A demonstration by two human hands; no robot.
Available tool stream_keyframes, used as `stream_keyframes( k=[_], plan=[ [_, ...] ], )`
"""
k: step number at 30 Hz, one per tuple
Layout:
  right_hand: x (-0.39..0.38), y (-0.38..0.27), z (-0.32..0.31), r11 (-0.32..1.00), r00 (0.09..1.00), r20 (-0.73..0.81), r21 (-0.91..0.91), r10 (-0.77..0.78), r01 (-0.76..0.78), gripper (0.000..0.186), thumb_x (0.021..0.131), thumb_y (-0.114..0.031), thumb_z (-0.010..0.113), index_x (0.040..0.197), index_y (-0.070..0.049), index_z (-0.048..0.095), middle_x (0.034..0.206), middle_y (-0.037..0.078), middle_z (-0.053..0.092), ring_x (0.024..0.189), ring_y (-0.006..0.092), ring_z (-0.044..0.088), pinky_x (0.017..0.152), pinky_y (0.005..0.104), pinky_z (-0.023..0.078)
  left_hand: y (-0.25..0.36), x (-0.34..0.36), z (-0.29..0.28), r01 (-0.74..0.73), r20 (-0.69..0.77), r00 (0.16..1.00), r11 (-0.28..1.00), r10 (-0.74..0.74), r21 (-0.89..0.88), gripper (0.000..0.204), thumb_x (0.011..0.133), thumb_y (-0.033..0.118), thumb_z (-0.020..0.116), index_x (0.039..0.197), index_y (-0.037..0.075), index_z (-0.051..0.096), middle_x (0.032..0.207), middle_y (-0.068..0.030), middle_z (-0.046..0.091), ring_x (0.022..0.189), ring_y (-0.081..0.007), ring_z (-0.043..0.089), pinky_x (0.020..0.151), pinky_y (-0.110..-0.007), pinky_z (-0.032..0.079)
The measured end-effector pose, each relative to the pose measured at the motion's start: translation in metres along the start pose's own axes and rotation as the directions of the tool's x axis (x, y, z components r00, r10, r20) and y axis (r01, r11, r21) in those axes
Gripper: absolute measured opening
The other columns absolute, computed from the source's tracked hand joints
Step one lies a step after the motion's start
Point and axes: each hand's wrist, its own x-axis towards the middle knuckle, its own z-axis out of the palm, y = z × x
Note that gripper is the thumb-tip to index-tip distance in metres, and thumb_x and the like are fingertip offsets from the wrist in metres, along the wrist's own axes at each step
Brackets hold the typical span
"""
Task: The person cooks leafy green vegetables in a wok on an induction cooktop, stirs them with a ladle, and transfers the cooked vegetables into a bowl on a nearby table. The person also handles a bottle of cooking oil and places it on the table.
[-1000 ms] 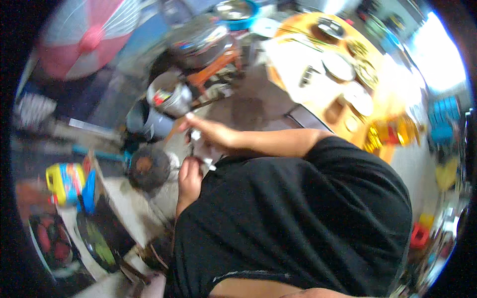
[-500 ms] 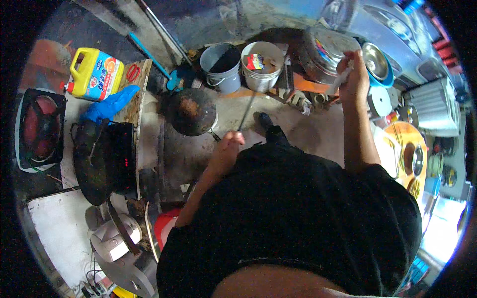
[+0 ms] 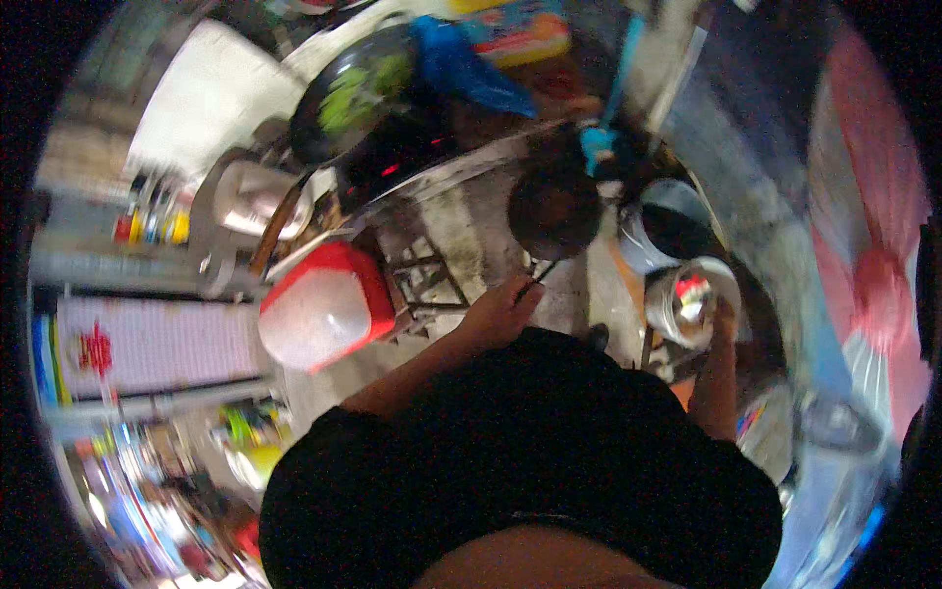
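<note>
My left hand (image 3: 502,310) is closed round a thin dark rod (image 3: 537,279), just below a round blackened pan (image 3: 552,204) near the floor; whether the rod joins the pan cannot be made out. My right hand (image 3: 724,326) is at the right side of a pale bucket (image 3: 662,299) with red and white waste inside; its fingers are blurred and partly hidden. A darker grey bucket (image 3: 640,243) stands just beyond.
A wok (image 3: 358,88) of greens sits on a dark cooker (image 3: 392,165) atop the counter, beside a blue bag (image 3: 461,69). A red-and-white container (image 3: 319,309) is at my left. A pink fan (image 3: 878,294) appears far right.
My view has swung round, bringing the counter to the top. My right hand has dropped from holding something white aloft to the pale bucket; my left still grips the rod.
</note>
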Motion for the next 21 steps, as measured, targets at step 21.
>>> stream_keyframes(
  k=[21],
  plan=[
    [0.028,-0.423,-0.107,0.723,0.550,0.530,0.655,-0.646,0.218,0.049,0.089,-0.024,0.059,0.131,-0.004,0.044,0.121,0.015,0.053,0.105,0.0269,0.055,0.088,0.0381,0.046,-0.082,0.017,-0.127,-0.090,-0.302,0.952,0.896,-0.050,-0.434,0.034,0.098,0.035,0.046,0.093,0.003,0.057,0.070,-0.0056,0.057,0.065,-0.0114,0.050,0.058,-0.029,0.042]
  ],
)
